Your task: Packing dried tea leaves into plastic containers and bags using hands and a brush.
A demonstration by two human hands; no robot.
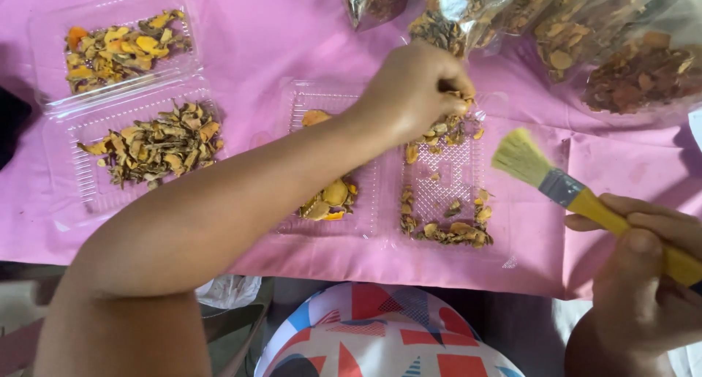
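1. The left hand (417,84) is reaching across the centre of the frame, fingers pinched together on a small clump of dried orange-brown slices (447,128) at the far end of the right half of a clear hinged tray (384,201). The pinch is looking loose, so I judge that crumbs could be dropping outside the rim onto the pink cloth (256,40).

2. The right hand (651,274), at the lower right of the frame, is gripping the yellow handle of a flat paintbrush (556,183), fingers wrapped closed around it. The bristles are hovering just beside the tray's right edge, apart from it. A hard sweep there could be flicking light chips off the tray.

3. The left forearm is lying over the tray's left half, where a few larger yellow pieces (329,198) are sitting. Dragging the arm back low could be knocking them out or tipping the thin plastic.

4. A second clear tray (62,121), at the upper left of the frame, is holding two sorted heaps well apart from both hands; mixing seems unlikely there.

5. Foil-and-clear bags (621,62) of dried material are crowding the upper right of the frame, just behind the pinching fingers. A knuckle could be nudging one open bag and spilling it into the tray.
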